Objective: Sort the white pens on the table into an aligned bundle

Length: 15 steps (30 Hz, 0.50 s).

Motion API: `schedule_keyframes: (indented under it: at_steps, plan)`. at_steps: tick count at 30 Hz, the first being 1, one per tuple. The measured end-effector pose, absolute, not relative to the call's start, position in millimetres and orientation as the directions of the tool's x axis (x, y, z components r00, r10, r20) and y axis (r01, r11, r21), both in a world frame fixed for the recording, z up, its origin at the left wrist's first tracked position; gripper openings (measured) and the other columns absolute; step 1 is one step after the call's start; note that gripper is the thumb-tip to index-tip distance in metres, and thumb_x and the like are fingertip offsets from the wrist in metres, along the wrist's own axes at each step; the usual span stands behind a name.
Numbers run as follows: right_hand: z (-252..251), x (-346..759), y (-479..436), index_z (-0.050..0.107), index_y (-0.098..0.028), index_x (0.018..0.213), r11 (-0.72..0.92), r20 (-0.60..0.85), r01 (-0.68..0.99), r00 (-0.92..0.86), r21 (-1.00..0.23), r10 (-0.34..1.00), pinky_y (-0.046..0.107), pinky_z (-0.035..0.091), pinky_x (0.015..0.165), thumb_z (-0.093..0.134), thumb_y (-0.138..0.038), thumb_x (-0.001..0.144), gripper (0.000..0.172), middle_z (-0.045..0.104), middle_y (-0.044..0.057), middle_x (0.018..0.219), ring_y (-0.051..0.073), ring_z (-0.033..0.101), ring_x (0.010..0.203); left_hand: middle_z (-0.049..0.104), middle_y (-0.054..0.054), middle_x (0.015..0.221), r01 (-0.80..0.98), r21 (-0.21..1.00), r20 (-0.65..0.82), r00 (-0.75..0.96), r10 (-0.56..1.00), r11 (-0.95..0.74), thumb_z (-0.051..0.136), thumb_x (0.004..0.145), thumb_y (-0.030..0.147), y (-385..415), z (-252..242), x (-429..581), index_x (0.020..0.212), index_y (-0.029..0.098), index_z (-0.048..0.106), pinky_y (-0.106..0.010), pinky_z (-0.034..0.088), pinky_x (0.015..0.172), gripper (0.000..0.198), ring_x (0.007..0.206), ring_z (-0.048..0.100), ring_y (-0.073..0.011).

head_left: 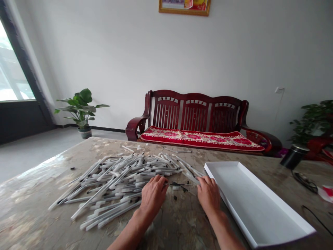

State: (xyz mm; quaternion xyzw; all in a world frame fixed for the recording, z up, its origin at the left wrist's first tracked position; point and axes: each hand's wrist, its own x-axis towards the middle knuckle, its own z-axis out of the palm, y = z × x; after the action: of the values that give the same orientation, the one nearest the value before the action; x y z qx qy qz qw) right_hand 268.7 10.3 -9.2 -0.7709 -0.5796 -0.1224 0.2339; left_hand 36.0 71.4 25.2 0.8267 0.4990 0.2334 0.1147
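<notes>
A large heap of white, translucent pens (pixel 114 180) with dark tips and caps lies across the table, mostly to the left. At its right edge is my left hand (pixel 154 191), its fingers curled together; what they pinch, if anything, is hidden. My right hand (pixel 208 193) is closed at the end of a white pen (pixel 191 177), beside the tray's left wall. Between the hands lie a thin black piece (pixel 182 187), a clear cap-like piece (pixel 177 188) and a small black bit (pixel 175 198).
A shallow white tray (pixel 234 211) stands on the table (pixel 52 229) at right. Beyond it are a black cylinder (pixel 293 156) and dark cables (pixel 304 182). A wooden bench (pixel 197 111) with a red cover stands behind the table, a potted plant (pixel 83 107) at left.
</notes>
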Motion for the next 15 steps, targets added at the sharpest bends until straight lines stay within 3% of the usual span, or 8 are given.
schedule_keyframes:
  at_steps: [4,6,9,13,15]
  plan:
    - [-3.1,242.7,5.0,0.067,-0.025,0.116,-0.040,0.367,0.913,0.203,-0.406,0.908,0.029,0.047,0.087,0.060,-0.025,0.088,0.029,0.067,0.005,0.111,0.021,0.063,0.104,0.069,-0.001,0.097,0.859,0.287,0.167,0.390,0.905,-0.423,0.058,0.089,0.038,63.0,45.1,26.6,0.095,0.026,0.065,-0.027,0.043,0.069,0.015,0.093,0.067,-0.0208]
    - [-1.2,225.2,3.6,0.064,-0.027,0.122,0.028,0.299,0.896,0.117,-0.442,0.947,0.027,0.048,0.084,0.065,-0.034,0.085,0.037,0.066,0.004,0.112,0.020,0.065,0.103,0.069,-0.001,0.098,0.881,0.241,0.108,0.393,0.913,-0.408,0.061,0.086,0.041,60.0,51.4,21.5,0.096,0.025,0.063,-0.028,0.044,0.069,0.019,0.090,0.069,-0.0227]
    - [-2.9,207.1,7.8,0.062,-0.026,0.125,0.001,0.268,0.920,0.114,-0.393,0.957,0.029,0.049,0.083,0.069,-0.035,0.081,0.045,0.066,0.005,0.112,0.023,0.065,0.103,0.069,-0.005,0.102,0.900,0.169,0.018,0.405,0.914,-0.402,0.063,0.084,0.040,58.5,53.3,15.3,0.102,0.023,0.063,-0.032,0.046,0.073,0.025,0.094,0.069,-0.0266]
    - [-10.6,206.1,19.2,0.067,-0.025,0.113,-0.055,0.291,0.937,0.163,-0.346,0.943,0.029,0.050,0.079,0.063,-0.024,0.085,0.027,0.066,0.005,0.106,0.023,0.067,0.099,0.070,-0.010,0.108,0.907,0.099,-0.085,0.417,0.905,-0.409,0.064,0.081,0.027,61.2,46.7,12.1,0.111,0.020,0.062,-0.037,0.048,0.078,0.031,0.100,0.068,-0.0309]
    - [-13.4,211.0,21.3,0.068,-0.024,0.112,-0.051,0.352,0.937,0.180,-0.346,0.918,0.029,0.050,0.080,0.063,-0.019,0.085,0.028,0.066,0.005,0.105,0.022,0.067,0.098,0.070,-0.012,0.108,0.905,0.086,-0.106,0.423,0.900,-0.416,0.062,0.080,0.020,62.1,43.6,12.1,0.113,0.020,0.062,-0.038,0.049,0.079,0.033,0.101,0.068,-0.0317]
